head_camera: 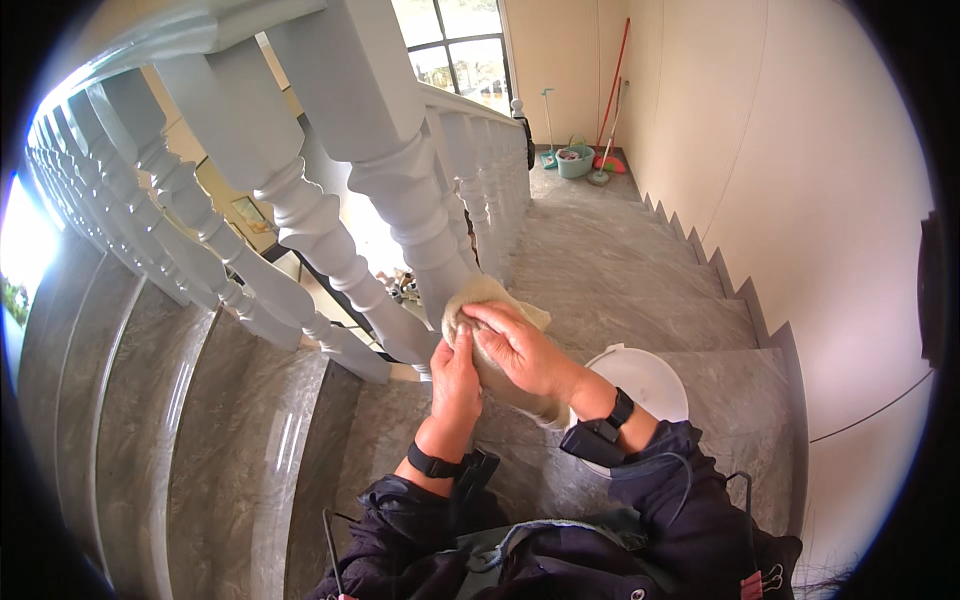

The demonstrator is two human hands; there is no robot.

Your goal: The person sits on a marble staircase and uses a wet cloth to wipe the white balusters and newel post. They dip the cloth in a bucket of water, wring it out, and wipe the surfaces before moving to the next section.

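Observation:
A beige cloth (491, 360) is bunched between both hands in the middle of the view, close to the lower part of a thick white baluster post (401, 187). My left hand (455, 375) grips its near left side, thumb up. My right hand (517, 349) lies over its upper right side, fingers pressed on the folds. Part of the cloth hangs down to the right, near a white bucket (649, 382) beside my right forearm. Whether the cloth touches the post is hard to tell.
White balusters (292, 217) line the staircase on the left. Grey marble-look steps (615, 274) lead to a landing with a light green basket (575, 163), a red dustpan (611, 165), a mop (598, 178) and a long red handle (614, 82). A pale wall (817, 187) stands right.

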